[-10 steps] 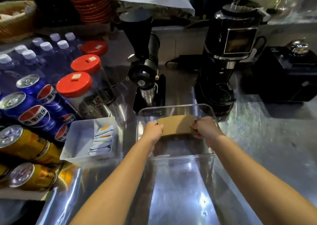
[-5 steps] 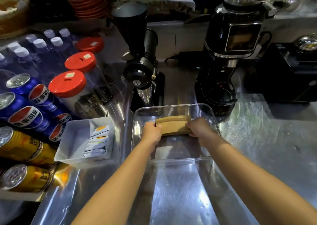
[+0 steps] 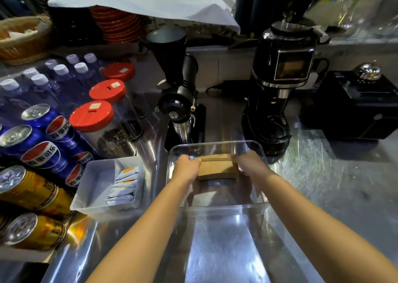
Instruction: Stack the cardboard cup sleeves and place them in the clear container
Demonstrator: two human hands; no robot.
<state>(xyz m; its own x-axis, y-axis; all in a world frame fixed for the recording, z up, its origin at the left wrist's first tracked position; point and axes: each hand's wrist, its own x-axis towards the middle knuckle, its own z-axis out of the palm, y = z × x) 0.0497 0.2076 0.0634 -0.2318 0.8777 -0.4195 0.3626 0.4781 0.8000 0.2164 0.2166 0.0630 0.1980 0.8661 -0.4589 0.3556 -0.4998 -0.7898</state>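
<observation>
Both hands sit inside the container, pressing in from either end. Left hand (image 3: 187,166) clamped on the left end of the stack of brown cardboard cup sleeves (image 3: 217,168); right hand (image 3: 249,163) clamped on the right end. Stack squeezed between them, on edge, low within the clear rectangular plastic container (image 3: 254,147). Cannot tell whether its lower edge touches the floor.

Risks, nearest first:
- Sleeves are flat and loose; if one hand lets go ahead of the other, the stack likely fans out or topples flat.
- Container walls are light plastic on a slick, shiny steel desk (image 3: 323,185); a wrist catching the rim on withdrawal could drag or tip it.
- Just left of the left forearm, a white plastic tray of small white sachets (image 3: 125,183); a sideways elbow could shove it.
- Beyond the hands, just past the far wall, a black hopper-topped coffee grinder (image 3: 178,93); pushing the container forward would knock its base.
- Beyond the right hand, a black glossy coffee machine (image 3: 282,84), close to the far right corner.
</observation>
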